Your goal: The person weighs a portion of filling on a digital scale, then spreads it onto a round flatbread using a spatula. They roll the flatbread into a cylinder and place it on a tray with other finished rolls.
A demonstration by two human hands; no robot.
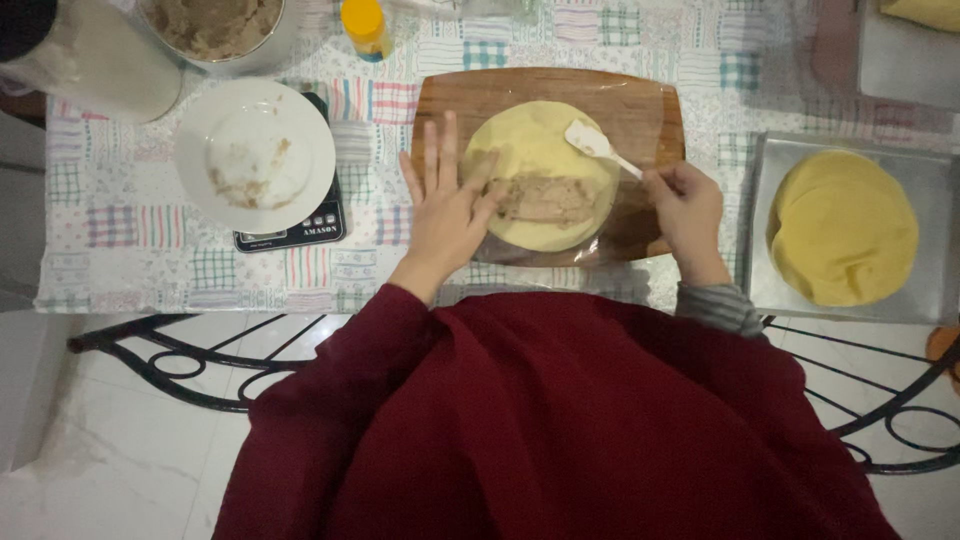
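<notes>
A round yellow dough sheet [535, 160] lies on a wooden cutting board [640, 110] covered with clear film. A strip of brown filling [545, 198] runs across the sheet's lower half. My left hand [447, 205] rests flat, fingers spread, on the board at the sheet's left edge. My right hand [688, 205] grips the handle of a white spatula [590, 140], whose blade lies on the sheet's upper right part.
A white plate [255, 152] with filling smears sits on a black kitchen scale [310, 228] at left. A bowl of brown filling [215, 25] and a yellow bottle [365, 25] stand at the back. A metal tray [770, 240] at right holds stacked yellow sheets [842, 225].
</notes>
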